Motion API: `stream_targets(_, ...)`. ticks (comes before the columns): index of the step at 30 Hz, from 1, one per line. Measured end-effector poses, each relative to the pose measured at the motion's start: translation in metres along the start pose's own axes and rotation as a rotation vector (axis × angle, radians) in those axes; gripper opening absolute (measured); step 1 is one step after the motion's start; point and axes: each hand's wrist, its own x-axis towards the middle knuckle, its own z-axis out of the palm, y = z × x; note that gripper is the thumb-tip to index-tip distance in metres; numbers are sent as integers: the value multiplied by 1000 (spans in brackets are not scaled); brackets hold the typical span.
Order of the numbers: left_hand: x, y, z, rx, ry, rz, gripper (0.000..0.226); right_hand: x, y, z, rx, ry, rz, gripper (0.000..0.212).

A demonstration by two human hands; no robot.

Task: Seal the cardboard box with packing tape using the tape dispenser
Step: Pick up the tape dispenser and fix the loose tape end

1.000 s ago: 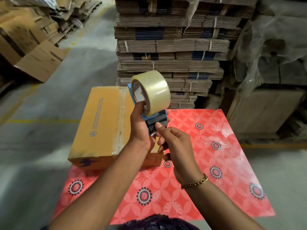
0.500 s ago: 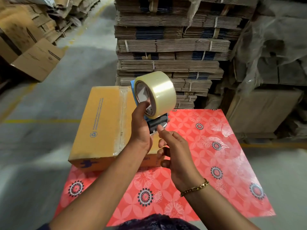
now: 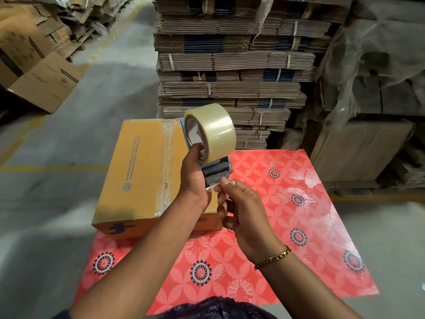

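Observation:
A yellow-brown cardboard box (image 3: 138, 171) lies on the far left part of a red flowered sheet (image 3: 287, 226), with clear tape running along its top seam. My left hand (image 3: 193, 180) holds a blue tape dispenser (image 3: 217, 170) upright above the box's right side; a roll of clear packing tape (image 3: 218, 132) sits on it. Just below the dispenser's dark roller, my right hand (image 3: 241, 208) pinches the loose end of the tape between thumb and forefinger. A gold bracelet is on that wrist.
A tall stack of bundled flat cardboard (image 3: 230, 65) stands right behind the box. Plastic-wrapped pallets (image 3: 372, 88) fill the right side. Loose cartons (image 3: 43, 81) lie at the far left on the concrete floor, which has yellow lines.
My left hand has shifted the dispenser slightly right and tilted it. My right hand's fingers have moved down from the roller and now pinch the tape end below it.

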Motion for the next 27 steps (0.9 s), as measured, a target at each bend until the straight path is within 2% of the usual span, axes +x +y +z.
stream_targets(2, 3, 1, -2, 6, 9, -24, 47, -1, 2, 0, -37, 14, -20, 23)
stream_targets(6, 8, -1, -3, -58, -19, -95, 42, -3, 7, 1, -42, 43, -25, 39)
stream_targets(11, 14, -14, -5, -123, -59, -167, 54, -10, 18, -4, 17, 81, 20, 31)
stream_targets(16, 23, -29, -15, -92, -24, -191, 55, -18, 33, -11, 8, 98, 73, 25)
stream_targets(20, 29, -37, -26, -102, 40, -210, 51, -20, 44, -21, -18, 91, 119, 34)
stream_targets(23, 39, -51, -38, 47, 174, -290, 40, -8, 55, -27, -60, 97, 159, 35)
stream_targets(25, 49, -65, -51, 170, 272, -338, 30, -2, 69, -34, -74, 130, 207, 28)
stream_targets(27, 58, -83, -69, 254, 321, -401, 39, 3, 84, -43, -81, 175, 263, 17)
